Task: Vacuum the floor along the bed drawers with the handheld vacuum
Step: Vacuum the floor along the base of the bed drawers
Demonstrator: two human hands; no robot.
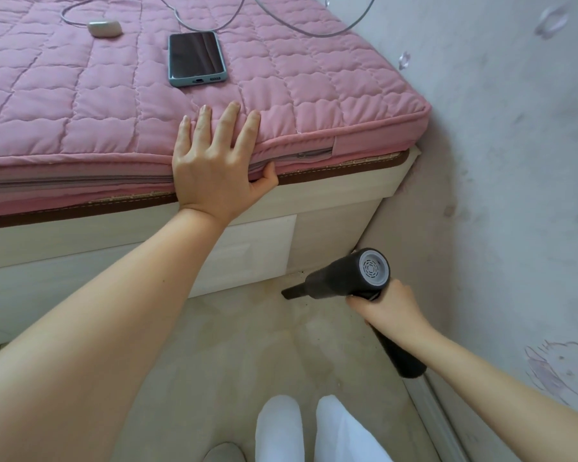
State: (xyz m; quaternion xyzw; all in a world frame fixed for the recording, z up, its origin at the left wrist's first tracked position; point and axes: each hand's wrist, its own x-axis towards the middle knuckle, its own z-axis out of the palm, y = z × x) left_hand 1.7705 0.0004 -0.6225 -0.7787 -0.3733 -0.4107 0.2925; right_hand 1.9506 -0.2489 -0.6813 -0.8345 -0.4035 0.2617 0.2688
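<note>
My right hand [386, 306] is wrapped round the grip of the handheld vacuum [347, 278], fingers curled tight on the handle — the dark body angles down and left so the narrow nozzle [291, 292] reaches the floor [247, 345] just beside the foot of the bed drawers [257, 251]. That tilt makes sense: the flat tip gets into the seam where the drawer front meets the floor, near the right end of the bed by the wall [498, 161]. I can't tell if the tip actually touches the floor.

My left hand [214, 168] lies flat on the edge of the pink mattress [114, 95], fingers spread and straight on top, thumb hooked under the edge — a brace, I judge, for leaning low.

Farther back on the bed lie a phone [196, 58], a small white case [104, 28] and cables [214, 15], well apart from the work.

Dark specks show along the drawer base near the nozzle, so I judge there is sweeping left to do.
</note>
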